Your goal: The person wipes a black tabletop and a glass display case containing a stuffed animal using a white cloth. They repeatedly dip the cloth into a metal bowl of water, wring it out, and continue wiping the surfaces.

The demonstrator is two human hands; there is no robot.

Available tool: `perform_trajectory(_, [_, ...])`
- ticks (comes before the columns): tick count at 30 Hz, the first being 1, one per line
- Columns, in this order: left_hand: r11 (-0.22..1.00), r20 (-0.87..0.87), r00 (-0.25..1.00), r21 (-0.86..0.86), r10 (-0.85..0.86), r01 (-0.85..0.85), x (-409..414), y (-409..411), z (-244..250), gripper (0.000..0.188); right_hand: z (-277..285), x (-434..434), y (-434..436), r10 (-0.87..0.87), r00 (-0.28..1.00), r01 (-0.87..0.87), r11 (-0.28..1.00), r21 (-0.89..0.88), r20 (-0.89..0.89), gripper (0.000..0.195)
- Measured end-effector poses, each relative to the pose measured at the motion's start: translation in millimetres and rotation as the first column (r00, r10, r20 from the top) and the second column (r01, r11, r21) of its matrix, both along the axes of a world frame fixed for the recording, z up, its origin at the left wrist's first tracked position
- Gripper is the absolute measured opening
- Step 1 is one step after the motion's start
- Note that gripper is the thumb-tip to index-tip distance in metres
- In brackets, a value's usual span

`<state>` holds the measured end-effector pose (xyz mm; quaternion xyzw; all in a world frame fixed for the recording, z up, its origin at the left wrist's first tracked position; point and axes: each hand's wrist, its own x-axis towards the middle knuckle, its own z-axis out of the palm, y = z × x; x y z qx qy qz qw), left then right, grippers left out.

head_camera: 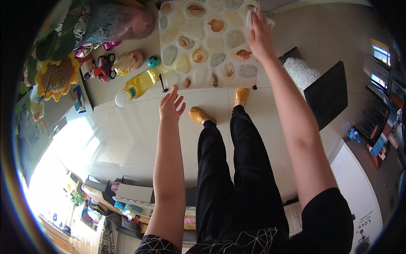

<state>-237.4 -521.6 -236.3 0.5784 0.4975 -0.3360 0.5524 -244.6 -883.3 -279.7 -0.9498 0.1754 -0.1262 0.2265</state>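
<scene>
A small table topped with a seashell-and-pebble print [207, 44] stands before me. At its far right corner my right hand [260, 33] presses a white cloth or tissue [270, 23] against the top, and part of the cloth lies hidden under the fingers. My left hand [173, 104] is at the near left edge, fingers spread and holding nothing; its fingertip is by the edge, and whether it touches cannot be told. Left of the table lies a bottle of yellow liquid [139, 84] with a white cap, near a teal ball [154, 61].
Toy vehicles [103, 68], a crocheted sunflower [57, 77] and a pink bag [133, 23] crowd the left. A black panel [328, 95] and a fluffy white item [301, 73] stand right of the table. My feet in yellow shoes [198, 115] are on the tiled floor.
</scene>
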Motion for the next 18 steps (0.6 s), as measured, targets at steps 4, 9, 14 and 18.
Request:
perform_trajectory(4, [1.000,-0.019,1.000,0.016,0.014,-0.014,-2,-1,0,0.066,-25,59,-41,0.021,0.988,-0.002,0.993,-0.118,0.156,0.046])
perform_trajectory(9, [0.999,-0.026,0.999,0.032,0.024,-0.023,0,-2,2,0.077,20,-36,30,0.043,0.989,-0.057,0.993,-0.100,-0.142,0.058])
perform_trajectory(14, [0.999,-0.038,0.999,0.032,-0.004,0.005,1,-1,4,0.071,57,-112,91,0.069,0.894,-0.111,0.991,-0.069,-0.443,0.058])
perform_trajectory(18, [0.999,-0.049,0.999,0.043,-0.014,0.016,-1,-1,5,0.060,32,-69,61,0.042,0.949,-0.089,0.986,-0.139,-0.312,0.052])
